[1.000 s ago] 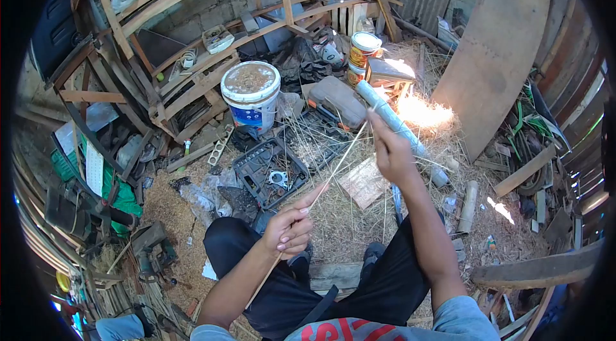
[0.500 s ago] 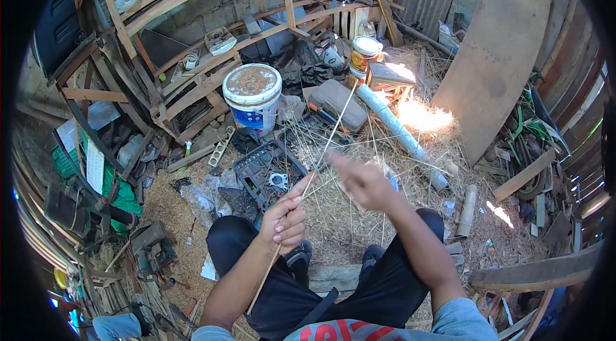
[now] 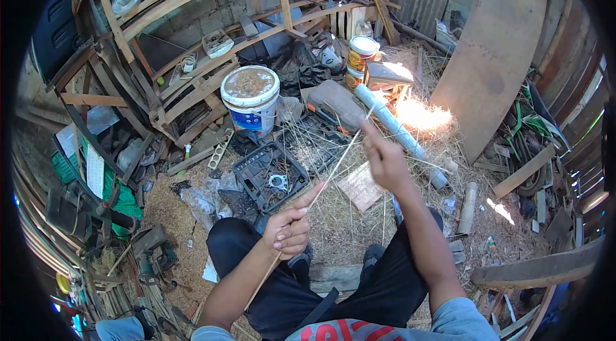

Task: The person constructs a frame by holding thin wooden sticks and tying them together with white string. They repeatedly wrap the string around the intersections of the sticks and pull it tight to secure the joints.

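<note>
A long, thin pale stick slants up and away from my lap. My left hand is closed round its lower part, with the index finger stretched along it. Farther up, my right hand is closed at the stick near its far tip, thumb and finger against it. Whether anything else is in that hand is hidden. Below the stick, a flat light wooden board lies on the straw-covered ground. Several similar thin sticks lie about there.
An open black tool case, a lidded white bucket and a grey case stand ahead. A grey pipe lies beyond my right hand. Wooden frames are at the left, and a large curved board leans at the right.
My right hand has moved up and away along the stick, toward its tip, uncovering the wooden board. My left hand still grips the lower part, slightly shifted.
</note>
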Tool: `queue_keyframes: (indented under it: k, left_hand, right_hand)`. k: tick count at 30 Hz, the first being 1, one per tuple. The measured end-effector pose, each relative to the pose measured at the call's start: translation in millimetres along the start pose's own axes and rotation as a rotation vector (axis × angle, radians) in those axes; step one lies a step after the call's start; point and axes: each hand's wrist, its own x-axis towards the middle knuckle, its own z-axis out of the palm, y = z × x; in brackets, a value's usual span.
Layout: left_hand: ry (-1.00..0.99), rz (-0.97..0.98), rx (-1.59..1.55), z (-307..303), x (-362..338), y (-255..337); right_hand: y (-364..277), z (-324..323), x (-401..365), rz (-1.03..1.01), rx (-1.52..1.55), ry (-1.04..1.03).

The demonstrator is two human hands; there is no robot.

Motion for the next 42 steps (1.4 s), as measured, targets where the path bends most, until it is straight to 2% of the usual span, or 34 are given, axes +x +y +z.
queue_keyframes:
  k: [2,6,8,9,11,12,15,19,22,25,26,29,32,34,36,42]
  left_hand:
    - [0.051,-0.009,0.037,-3.1,0.1,-1.7]
    - [0.203,0.071,0.146,-1.6,3.5,-2.2]
    - [0.231,0.137,0.165,2.7,5.6,-0.1]
    - [0.222,0.168,0.165,4.4,7.3,1.6]
    - [0.207,0.200,0.144,3.2,6.1,2.0]
    - [0.196,0.202,0.124,-0.1,5.8,3.8]
    - [0.209,0.213,0.083,-3.5,3.4,7.2]
    - [0.205,0.215,0.092,-1.6,1.7,6.6]
    - [0.178,0.184,0.148,3.6,1.9,5.0]
    - [0.169,0.135,0.188,6.1,1.0,2.2]
    - [0.172,0.116,0.193,5.4,0.6,1.0]
    - [0.190,0.059,0.192,1.4,-0.5,0.2]
    - [0.203,0.062,0.159,-1.2,0.5,-2.6]
    - [0.198,0.057,0.160,-1.1,1.0,-2.3]
    - [0.206,0.046,0.170,0.1,1.1,-2.7]
    - [0.249,-0.001,0.217,4.3,7.8,-8.5]
  right_hand:
    - [40.7,-15.8,3.9,0.171,-0.006,0.104]
    - [39.4,-22.8,6.1,0.317,0.130,0.203]
    - [9.7,-19.9,1.5,0.453,0.214,-0.083]
    - [9.1,1.3,-7.5,0.068,0.160,-0.155]
    - [-16.5,30.5,-23.7,-0.266,0.108,-0.332]
    - [-39.9,30.0,-26.5,-0.217,0.107,-0.443]
    - [-54.7,35.7,-30.1,-0.236,-0.051,-0.519]
    - [-54.8,34.1,-27.7,-0.213,-0.196,-0.508]
    - [-49.3,29.6,-21.6,-0.171,-0.190,-0.388]
    - [-28.6,24.9,-12.3,-0.149,-0.160,-0.172]
    - [-23.6,13.9,-7.2,-0.077,-0.104,-0.204]
    - [4.8,-3.0,-0.5,0.202,-0.041,-0.091]
    - [38.7,-7.3,3.8,0.325,0.173,0.196]
    - [25.0,-10.3,6.4,0.500,0.497,0.233]
    - [11.2,-6.8,7.9,0.635,0.705,0.213]
    - [-6.5,22.3,-6.8,0.699,0.970,0.103]
